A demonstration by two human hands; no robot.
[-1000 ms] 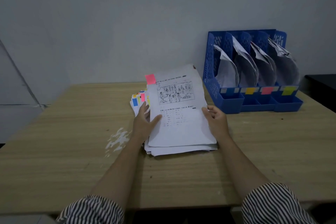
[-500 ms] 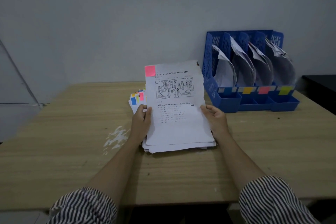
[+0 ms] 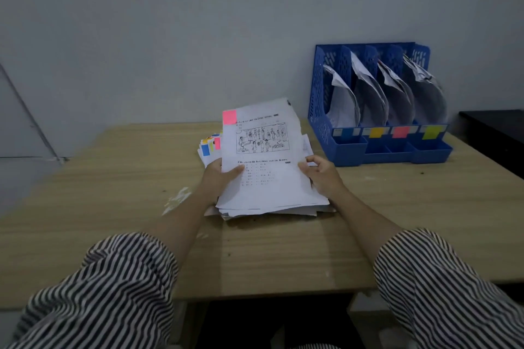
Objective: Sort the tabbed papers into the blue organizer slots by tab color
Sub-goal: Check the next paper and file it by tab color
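A printed sheet with a pink tab [image 3: 266, 150] is lifted off the stack of tabbed papers [image 3: 211, 147] at the table's middle. My left hand [image 3: 219, 176] pinches its left edge, thumb on top. My right hand [image 3: 321, 174] grips its right edge with curled fingers. Blue, yellow and pink tabs poke out of the stack at the left. The blue organizer [image 3: 377, 147] stands at the back right against the wall, with several slots holding curled papers. Its front labels run blue, orange, pink, yellow-green from left to right.
The wooden table [image 3: 113, 207] has a white scuffed patch [image 3: 177, 200] left of my left forearm. A dark piece of furniture [image 3: 499, 133] stands past the table's right edge. A grey wall runs behind.
Both hands have raised the pink-tabbed sheet's far end off the stack and tilted it more upright. The view has shifted slightly; the organizer has not moved.
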